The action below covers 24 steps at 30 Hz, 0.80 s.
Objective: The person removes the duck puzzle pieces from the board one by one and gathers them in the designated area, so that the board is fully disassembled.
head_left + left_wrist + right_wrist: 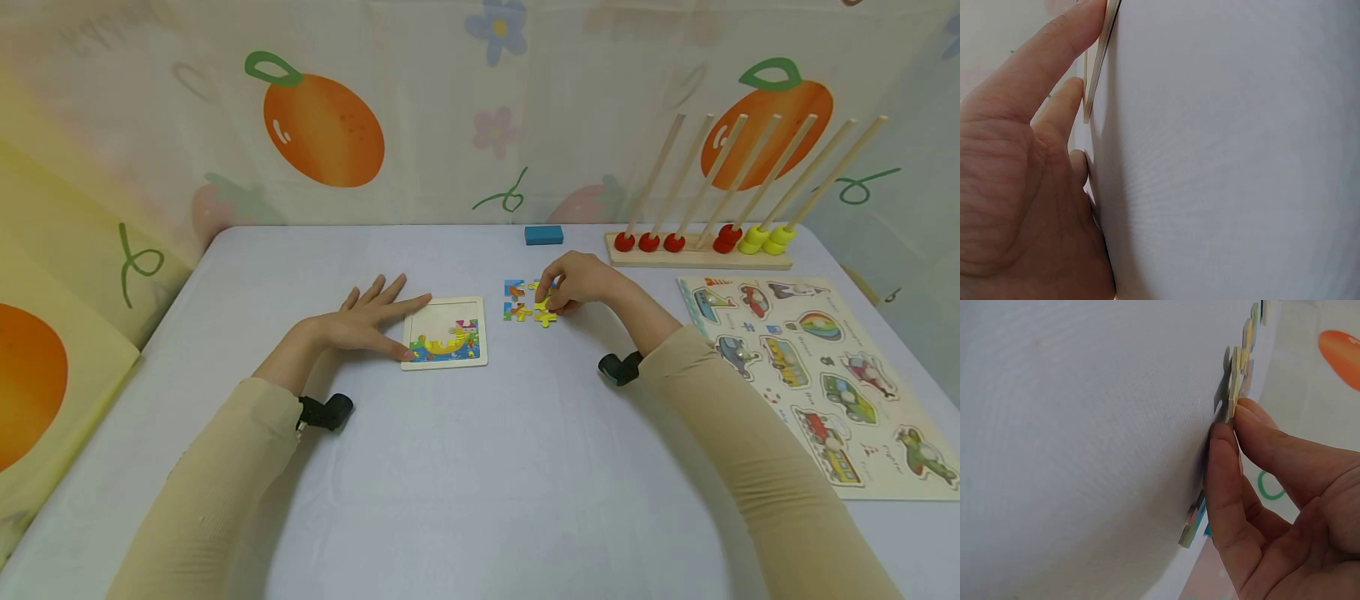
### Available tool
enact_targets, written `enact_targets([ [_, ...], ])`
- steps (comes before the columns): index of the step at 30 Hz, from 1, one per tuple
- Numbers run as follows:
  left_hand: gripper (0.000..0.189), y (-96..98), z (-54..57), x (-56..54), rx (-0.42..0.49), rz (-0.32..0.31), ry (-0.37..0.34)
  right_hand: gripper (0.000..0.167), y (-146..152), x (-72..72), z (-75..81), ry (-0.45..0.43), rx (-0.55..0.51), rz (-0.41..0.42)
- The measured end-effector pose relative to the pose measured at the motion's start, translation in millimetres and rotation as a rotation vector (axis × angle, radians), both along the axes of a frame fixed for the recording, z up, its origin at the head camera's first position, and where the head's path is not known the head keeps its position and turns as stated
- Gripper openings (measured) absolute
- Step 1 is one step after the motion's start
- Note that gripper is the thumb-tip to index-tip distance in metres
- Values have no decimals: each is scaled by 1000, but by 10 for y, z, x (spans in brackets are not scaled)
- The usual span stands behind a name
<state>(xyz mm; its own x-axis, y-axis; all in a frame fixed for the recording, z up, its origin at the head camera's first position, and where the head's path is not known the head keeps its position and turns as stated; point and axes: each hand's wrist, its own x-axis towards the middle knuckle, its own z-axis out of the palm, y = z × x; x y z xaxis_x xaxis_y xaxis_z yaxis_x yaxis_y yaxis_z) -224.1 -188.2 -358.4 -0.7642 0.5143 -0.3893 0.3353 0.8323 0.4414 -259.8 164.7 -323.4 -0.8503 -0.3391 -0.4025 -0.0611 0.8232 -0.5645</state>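
A small wooden puzzle tray [483, 342] lies on the table, its lower part filled with colourful pieces. My left hand [352, 329] is spread with straight fingers, thumb and index finger touching the tray's left edge. In the left wrist view, the left hand [1029, 162] rests beside the tray's thin edge [1100, 62]. Right of the tray lie several loose jigsaw pieces [514, 290] in blue and yellow. My right hand [581, 279] pinches a yellow jigsaw piece [1235, 384] between thumb and fingers, tilted off the table in the right wrist view; fingers partly hide it.
A blue block [543, 235] sits near the table's back edge. At the back right stands a wooden peg counting rack [697, 260] with red and yellow beads. A large picture board [806, 400] of vehicles lies on the right, partly behind the right sleeve [720, 417].
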Motion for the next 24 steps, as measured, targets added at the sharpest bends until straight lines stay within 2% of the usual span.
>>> enact_targets([
  [14, 95, -3, 9, 5, -2, 6, -5, 14, -2, 5, -11, 36, 1, -7],
  [24, 95, -4, 12, 9, 3, 8, -8, 12, -20, 26, 13, 77, -37, -28],
])
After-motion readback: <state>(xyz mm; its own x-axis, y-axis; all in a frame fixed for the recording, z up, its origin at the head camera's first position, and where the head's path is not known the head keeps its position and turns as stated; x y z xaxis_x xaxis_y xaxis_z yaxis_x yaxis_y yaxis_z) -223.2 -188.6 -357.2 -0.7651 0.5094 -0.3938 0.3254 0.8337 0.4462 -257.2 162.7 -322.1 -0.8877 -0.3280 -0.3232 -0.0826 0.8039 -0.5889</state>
